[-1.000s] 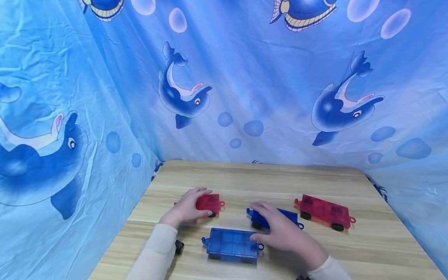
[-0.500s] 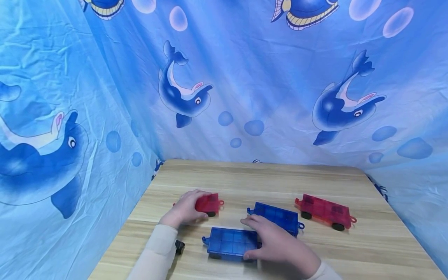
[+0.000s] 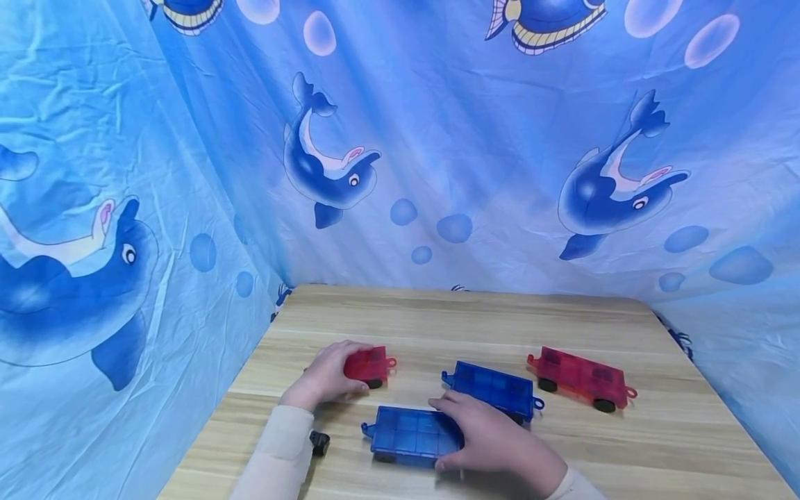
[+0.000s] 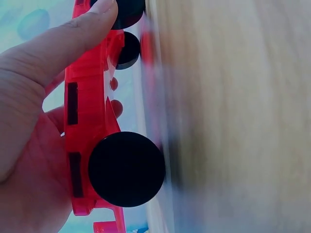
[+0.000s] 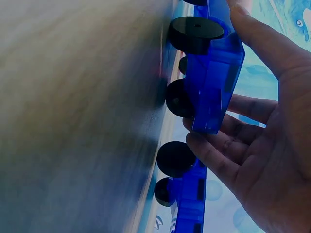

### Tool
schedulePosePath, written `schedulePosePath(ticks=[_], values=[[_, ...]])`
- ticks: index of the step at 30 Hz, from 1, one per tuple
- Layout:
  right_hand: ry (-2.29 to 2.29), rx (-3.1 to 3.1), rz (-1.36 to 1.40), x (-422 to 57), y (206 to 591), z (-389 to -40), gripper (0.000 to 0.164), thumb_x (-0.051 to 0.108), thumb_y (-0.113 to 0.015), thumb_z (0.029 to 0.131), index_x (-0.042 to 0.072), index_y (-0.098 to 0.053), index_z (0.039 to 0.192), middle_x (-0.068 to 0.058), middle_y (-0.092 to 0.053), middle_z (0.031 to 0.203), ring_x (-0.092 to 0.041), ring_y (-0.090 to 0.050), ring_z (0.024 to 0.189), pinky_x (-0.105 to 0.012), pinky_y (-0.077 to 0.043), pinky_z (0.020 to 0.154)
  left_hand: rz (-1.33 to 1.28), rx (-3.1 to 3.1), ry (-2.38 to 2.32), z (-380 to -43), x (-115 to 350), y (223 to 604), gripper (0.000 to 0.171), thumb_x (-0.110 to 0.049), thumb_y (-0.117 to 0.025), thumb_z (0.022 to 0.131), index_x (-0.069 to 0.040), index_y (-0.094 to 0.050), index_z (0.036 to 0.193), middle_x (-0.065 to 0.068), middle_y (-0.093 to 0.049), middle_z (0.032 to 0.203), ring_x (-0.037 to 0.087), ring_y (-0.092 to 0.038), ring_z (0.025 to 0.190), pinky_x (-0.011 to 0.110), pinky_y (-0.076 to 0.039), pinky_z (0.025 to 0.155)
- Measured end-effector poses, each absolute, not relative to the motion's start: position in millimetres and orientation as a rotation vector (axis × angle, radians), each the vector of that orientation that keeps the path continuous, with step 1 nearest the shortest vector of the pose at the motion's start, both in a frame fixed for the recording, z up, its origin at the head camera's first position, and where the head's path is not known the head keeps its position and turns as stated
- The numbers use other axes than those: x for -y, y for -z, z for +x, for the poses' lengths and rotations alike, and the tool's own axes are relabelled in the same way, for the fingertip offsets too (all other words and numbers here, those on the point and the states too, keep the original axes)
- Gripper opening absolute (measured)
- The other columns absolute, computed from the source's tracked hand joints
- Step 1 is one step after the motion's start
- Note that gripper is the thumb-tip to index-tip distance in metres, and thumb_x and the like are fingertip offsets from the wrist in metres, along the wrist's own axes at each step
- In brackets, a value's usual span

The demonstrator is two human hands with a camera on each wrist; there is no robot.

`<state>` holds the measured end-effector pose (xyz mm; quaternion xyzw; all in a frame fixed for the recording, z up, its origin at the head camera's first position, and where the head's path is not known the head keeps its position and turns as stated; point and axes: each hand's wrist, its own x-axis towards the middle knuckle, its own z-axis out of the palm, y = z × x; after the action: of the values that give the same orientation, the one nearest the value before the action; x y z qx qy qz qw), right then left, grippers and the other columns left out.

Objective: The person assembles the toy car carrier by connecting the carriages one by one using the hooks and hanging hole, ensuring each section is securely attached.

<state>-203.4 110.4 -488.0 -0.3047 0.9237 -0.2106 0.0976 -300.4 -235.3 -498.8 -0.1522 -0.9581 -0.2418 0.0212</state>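
My left hand [image 3: 327, 375] grips a see-through red toy train car [image 3: 367, 365] at the table's left. In the left wrist view, the thumb lies along one side of this red car [image 4: 90, 102], fingers on the other, its black wheels at the tabletop. My right hand [image 3: 494, 441] holds the right end of the nearer blue toy train car [image 3: 403, 432], hiding its ring. Thumb and fingers flank that blue car [image 5: 214, 73] in the right wrist view. A second blue car [image 3: 496, 389] stands just behind the right hand.
Another red car [image 3: 581, 378] with hook and ring stands at the right of the wooden table [image 3: 475, 316]. A small black object [image 3: 319, 443] sits by the left sleeve [image 3: 275, 444]. A blue dolphin-print cloth [image 3: 400, 173] hangs around the table.
My right hand has moved from the farther blue car toward me and onto the nearer blue car's right end. The left hand has shifted slightly left with the red car.
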Motion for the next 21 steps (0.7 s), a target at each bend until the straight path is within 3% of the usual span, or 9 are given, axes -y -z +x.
schedulePosePath(ticks=[9,21], values=[[0.635,-2.725,-0.866,-109,490,-203,0.093,0.075,-0.079,0.076,0.026,-0.056,0.152,0.0,-0.055,0.151,-0.026,-0.053,0.137,-0.057,-0.047,0.11,-0.425,2.979,0.83,-297,241,501,0.081,-0.038,-0.099,0.072,-0.037,-0.063,0.144,-0.002,-0.06,0.145,0.029,-0.054,0.129,0.056,-0.053,0.1],[0.676,-2.722,-0.856,-110,493,-208,0.089,0.076,-0.078,0.077,0.026,-0.059,0.148,-0.001,-0.055,0.151,-0.027,-0.052,0.139,-0.056,-0.046,0.11,-0.379,2.901,1.025,-295,249,503,0.075,-0.032,-0.098,0.074,-0.033,-0.064,0.141,-0.001,-0.063,0.138,0.028,-0.06,0.12,0.049,-0.058,0.094]])
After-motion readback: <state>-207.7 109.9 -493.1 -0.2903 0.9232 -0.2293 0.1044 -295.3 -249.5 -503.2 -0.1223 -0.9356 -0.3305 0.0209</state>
